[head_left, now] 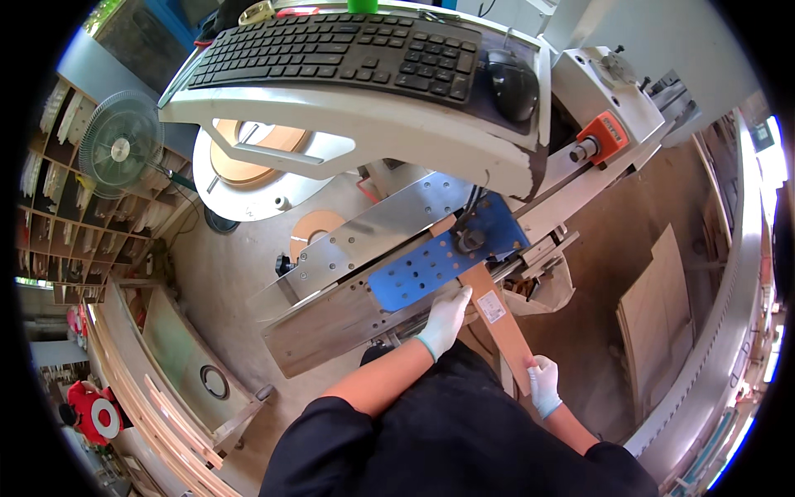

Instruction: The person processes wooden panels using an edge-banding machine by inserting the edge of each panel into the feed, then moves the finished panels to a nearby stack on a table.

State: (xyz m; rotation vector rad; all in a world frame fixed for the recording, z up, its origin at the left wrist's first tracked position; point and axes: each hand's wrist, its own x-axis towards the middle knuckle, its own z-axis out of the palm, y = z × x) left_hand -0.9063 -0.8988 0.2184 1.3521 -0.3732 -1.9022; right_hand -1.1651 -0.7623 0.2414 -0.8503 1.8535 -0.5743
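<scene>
A flat brown wooden strip (503, 338) with a white label runs from under a blue perforated plate (414, 275) down toward my body. My left hand (447, 321), in a white glove, grips the strip's left edge just below the plate; some of its fingers are hidden. At the strip's near end, my gloved right hand (543, 386) is closed round it, with the thumb on top. Beside the plate lies the machine's metal bed (323, 330). A dark round knob (470, 240) sits on the plate.
Above the machine, a white shelf (348, 112) carries a black keyboard (331, 56) and mouse (512, 84). An orange unit (603, 138) is mounted at right. A fan (121, 147) stands at left, and a board (658, 315) leans at right. Someone in red (89, 407) is far left.
</scene>
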